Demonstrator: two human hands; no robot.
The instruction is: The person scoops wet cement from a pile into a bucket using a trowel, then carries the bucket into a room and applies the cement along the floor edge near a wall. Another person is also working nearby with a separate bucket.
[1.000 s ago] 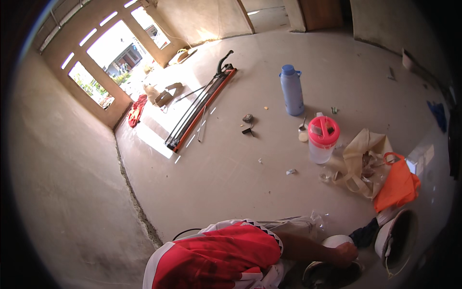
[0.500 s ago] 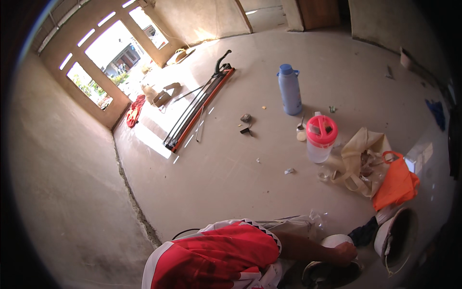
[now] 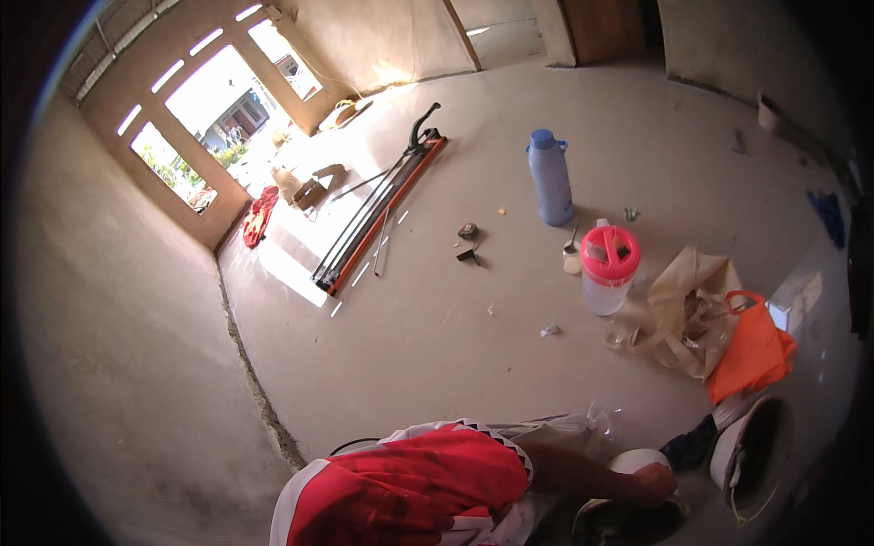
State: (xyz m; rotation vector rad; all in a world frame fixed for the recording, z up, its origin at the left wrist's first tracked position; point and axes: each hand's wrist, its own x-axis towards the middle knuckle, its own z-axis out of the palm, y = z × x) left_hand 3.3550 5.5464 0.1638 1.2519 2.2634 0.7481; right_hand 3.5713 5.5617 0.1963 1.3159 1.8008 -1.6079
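Note:
My left arm, in a red and white sleeve, reaches across the lower edge. Its hand (image 3: 654, 484) is closed at the rim of a dark-mouthed bucket (image 3: 628, 523), next to a white rounded object (image 3: 637, 459). What the fingers hold is hidden. To the right of this hand, a second bucket (image 3: 728, 455) leans with its open mouth showing and a cord hanging from it. A dark cloth (image 3: 689, 444) lies between the two. My right hand is out of view.
A beige bag (image 3: 678, 296) and an orange bag (image 3: 754, 355) lie at right, beside a pink-lidded jug (image 3: 610, 268). Beyond stands a blue flask (image 3: 551, 182). A long tile cutter (image 3: 378, 214) lies far left; a tape measure (image 3: 468, 231) sits mid-floor. A wall (image 3: 118, 364) rises at left.
The whole scene sits slightly lower in the picture, as the view has tilted a little. My left hand stays at the bucket rim, still closed.

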